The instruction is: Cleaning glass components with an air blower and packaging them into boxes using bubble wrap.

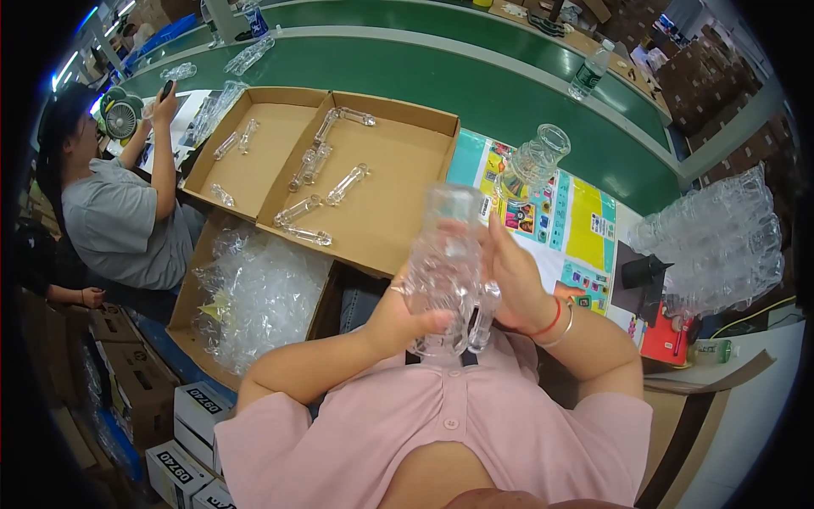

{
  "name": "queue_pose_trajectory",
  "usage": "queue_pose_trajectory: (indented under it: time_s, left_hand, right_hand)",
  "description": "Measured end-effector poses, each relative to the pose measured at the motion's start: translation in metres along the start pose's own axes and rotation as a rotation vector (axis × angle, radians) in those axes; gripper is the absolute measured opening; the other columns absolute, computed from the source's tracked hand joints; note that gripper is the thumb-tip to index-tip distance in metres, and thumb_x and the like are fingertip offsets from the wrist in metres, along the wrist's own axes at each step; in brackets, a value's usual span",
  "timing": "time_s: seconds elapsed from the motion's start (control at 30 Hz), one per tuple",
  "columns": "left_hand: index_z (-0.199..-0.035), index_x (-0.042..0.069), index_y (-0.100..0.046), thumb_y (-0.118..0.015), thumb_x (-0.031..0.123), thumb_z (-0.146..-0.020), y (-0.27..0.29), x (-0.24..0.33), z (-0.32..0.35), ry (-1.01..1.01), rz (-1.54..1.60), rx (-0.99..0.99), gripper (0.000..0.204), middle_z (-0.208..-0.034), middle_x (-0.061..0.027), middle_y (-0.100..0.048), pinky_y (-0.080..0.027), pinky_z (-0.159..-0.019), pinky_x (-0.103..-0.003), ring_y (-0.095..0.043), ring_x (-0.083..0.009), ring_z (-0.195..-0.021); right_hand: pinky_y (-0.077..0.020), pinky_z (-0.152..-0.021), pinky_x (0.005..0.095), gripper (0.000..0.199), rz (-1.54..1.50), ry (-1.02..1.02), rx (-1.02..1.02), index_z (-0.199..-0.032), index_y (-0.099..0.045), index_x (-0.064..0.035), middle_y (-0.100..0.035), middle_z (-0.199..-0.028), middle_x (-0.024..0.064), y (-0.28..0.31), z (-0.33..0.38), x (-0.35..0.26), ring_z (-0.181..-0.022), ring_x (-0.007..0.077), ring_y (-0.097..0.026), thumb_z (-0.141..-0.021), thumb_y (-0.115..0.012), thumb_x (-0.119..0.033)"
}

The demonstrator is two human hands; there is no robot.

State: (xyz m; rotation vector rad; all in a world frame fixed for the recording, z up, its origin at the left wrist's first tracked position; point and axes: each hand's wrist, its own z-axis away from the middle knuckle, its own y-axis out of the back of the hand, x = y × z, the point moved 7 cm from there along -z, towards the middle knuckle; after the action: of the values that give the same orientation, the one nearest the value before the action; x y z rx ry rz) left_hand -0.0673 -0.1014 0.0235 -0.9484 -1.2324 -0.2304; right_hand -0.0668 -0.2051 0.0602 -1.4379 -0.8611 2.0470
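A clear plastic cup (445, 263) with a handle-like piece (483, 318) at its lower right is between my hands in front of my chest, blurred near its top. My left hand (398, 318) wraps its left side, thumb across the front. My right hand (519, 280) presses against its right side, its fingers partly hidden behind it. Ahead to the right stands another clear, waisted vessel (534, 161) on colourful printed sheets (585, 237). Several loose clear plastic handles (348, 185) lie in the divided cardboard tray (407, 161) ahead to the left.
A carton of clear plastic bags (263, 297) sits below the tray. Stacked clear vessels (721, 242) stand at right, near a black pointed object (643, 271). A water bottle (591, 69) stands on the green conveyor (509, 93). A co-worker (127, 204) sits at left by a fan (121, 117).
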Motion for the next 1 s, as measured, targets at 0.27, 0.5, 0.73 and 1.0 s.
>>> queue_pose_trajectory:
  time_s: [0.27, 0.5, 0.73, 1.0]
  left_hand:
    - [-0.132, 0.002, -0.023, -0.079, 0.018, -0.065, 0.014, 0.049, 0.008, -0.240, 0.069, 0.089, 0.088, -0.125, -0.0126, -0.042, -0.038, -0.096, -0.038, -0.043, -0.0228, -0.117]
    - [-0.126, -0.002, -0.032, -0.081, 0.014, -0.061, -0.004, 0.059, 0.014, -0.203, -0.009, 0.041, 0.082, -0.118, -0.0134, -0.049, -0.043, -0.091, -0.037, -0.050, -0.0234, -0.109]
    - [-0.123, -0.003, -0.037, -0.083, 0.011, -0.055, 0.006, 0.049, 0.021, -0.216, -0.353, 0.088, 0.084, -0.113, -0.0139, -0.052, -0.045, -0.087, -0.035, -0.053, -0.0211, -0.104]
    - [-0.137, 0.003, -0.007, -0.071, 0.037, -0.070, 0.003, 0.039, 0.031, -0.671, -0.878, -0.003, 0.099, -0.132, -0.0144, -0.030, -0.029, -0.101, -0.041, -0.034, -0.0277, -0.123]
  right_hand:
    - [-0.0203, -0.105, 0.0502, 0.048, 1.354, 0.819, -0.037, -0.114, -0.047, -0.0009, -0.059, -0.108, 0.0138, -0.038, 0.039, -0.047, -0.097, 0.0255, -0.058, -0.068, -0.060, -0.011]
    - [-0.0308, -0.099, 0.0492, 0.038, 1.499, 1.049, 0.017, -0.095, -0.058, -0.0066, -0.061, -0.086, 0.0052, -0.057, 0.049, -0.048, -0.085, 0.0223, -0.057, -0.059, -0.065, -0.004]
    - [-0.0341, -0.097, 0.0479, 0.036, 1.479, 1.054, 0.057, -0.092, -0.058, -0.0067, -0.061, -0.085, 0.0049, -0.053, 0.055, -0.049, -0.084, 0.0225, -0.058, -0.057, -0.062, -0.001]
    - [-0.0333, -0.098, 0.0453, 0.066, 1.300, 1.133, 0.079, -0.123, -0.041, -0.0053, -0.039, -0.126, 0.0226, -0.010, 0.049, -0.018, -0.111, 0.0355, -0.046, -0.072, -0.071, -0.034]
